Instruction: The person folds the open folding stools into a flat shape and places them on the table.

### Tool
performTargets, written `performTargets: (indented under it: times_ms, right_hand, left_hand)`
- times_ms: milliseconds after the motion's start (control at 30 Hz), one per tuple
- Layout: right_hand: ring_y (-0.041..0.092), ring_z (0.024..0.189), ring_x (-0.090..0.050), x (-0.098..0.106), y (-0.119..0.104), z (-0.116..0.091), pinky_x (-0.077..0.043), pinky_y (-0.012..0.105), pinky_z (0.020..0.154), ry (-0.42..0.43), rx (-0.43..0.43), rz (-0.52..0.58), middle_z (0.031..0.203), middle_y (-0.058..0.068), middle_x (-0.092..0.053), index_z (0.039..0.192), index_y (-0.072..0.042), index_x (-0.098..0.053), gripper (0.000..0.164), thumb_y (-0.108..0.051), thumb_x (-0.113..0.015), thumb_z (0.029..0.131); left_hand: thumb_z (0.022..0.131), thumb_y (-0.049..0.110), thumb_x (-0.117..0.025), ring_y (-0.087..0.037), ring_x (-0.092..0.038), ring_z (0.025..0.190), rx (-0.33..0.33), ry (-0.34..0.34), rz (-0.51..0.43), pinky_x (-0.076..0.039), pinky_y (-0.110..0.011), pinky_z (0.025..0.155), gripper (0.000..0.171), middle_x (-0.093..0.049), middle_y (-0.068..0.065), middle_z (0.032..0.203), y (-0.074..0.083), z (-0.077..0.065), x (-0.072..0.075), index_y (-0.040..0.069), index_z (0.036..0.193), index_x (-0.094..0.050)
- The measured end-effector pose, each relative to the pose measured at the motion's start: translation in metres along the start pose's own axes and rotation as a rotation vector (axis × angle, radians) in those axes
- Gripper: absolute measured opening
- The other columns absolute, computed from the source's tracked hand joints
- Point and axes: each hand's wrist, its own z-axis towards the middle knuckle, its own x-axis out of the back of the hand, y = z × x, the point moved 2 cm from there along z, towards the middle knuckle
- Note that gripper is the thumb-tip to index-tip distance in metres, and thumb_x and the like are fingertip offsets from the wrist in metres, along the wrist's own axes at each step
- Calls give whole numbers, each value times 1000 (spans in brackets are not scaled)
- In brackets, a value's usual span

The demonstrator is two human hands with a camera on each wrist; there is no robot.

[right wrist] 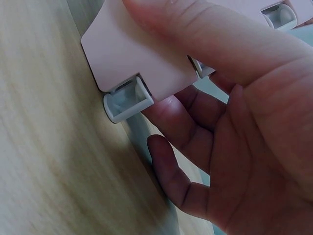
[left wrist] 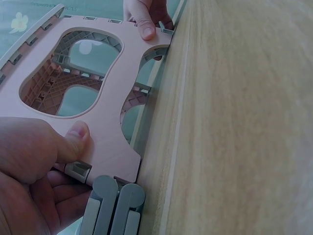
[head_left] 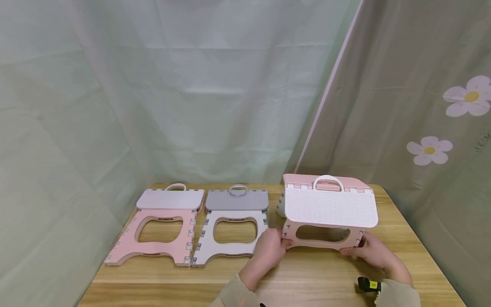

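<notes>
A pink and white folding stool stands partly unfolded at the right of the table, its white top panel sloping toward me and a handle loop at the upper edge. My left hand grips the lower left corner of its pink front leg panel, thumb on the outer face and fingers behind. At the opposite corner my right hand pinches the same panel, thumb in front. In the right wrist view the right hand has its fingers curled beneath the panel's hinged edge, close over the wood.
Left of it, a white and grey folding stool lies flat on the wooden table. Beyond that one lies a pink folding stool with a white panel. A curtain hangs behind the table. A black strap shows by the right wrist.
</notes>
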Motion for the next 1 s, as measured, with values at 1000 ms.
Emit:
performTargets:
  times_ms: [1000]
  right_hand:
    - [19,94,-59,-1,2,0,-49,31,78,-20,-2,15,111,10,-67,132,5,-60,51,-17,-85,93]
  left_hand:
    - [94,22,-84,-12,-60,68,-1,1,5,-51,-35,59,18,-68,0,79,0,0,-1,14,92,-68]
